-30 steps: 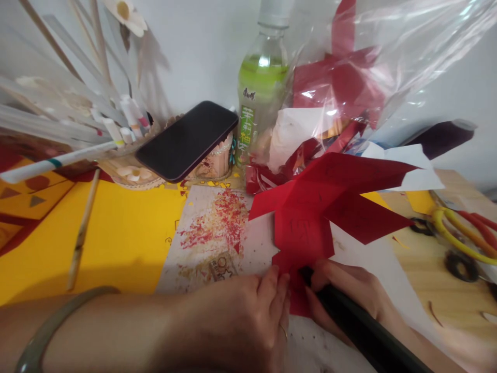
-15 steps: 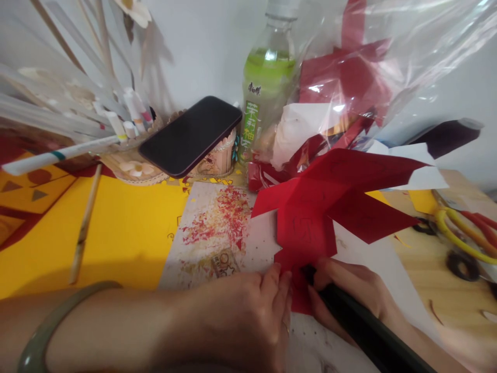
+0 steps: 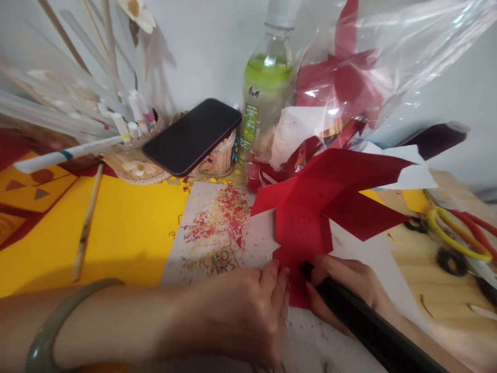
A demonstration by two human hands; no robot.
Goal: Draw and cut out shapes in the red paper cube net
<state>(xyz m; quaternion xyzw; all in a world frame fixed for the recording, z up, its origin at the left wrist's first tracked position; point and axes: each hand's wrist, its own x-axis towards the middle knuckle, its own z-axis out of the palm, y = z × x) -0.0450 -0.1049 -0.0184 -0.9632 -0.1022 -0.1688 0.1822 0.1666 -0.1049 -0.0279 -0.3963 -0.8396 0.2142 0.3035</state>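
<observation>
Red paper [image 3: 306, 228] lies pinned under left hand [image 3: 248, 305] fingertips, right hand [image 3: 345, 285] gripping a black tool [image 3: 365, 326].

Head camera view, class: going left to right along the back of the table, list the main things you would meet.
White pen with a green band → black phone → green drink bottle → clear plastic bag of red paper → yellow-handled scissors.

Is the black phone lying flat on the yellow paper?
No, the black phone rests tilted on a small wooden holder, raised above the yellow paper.
</observation>
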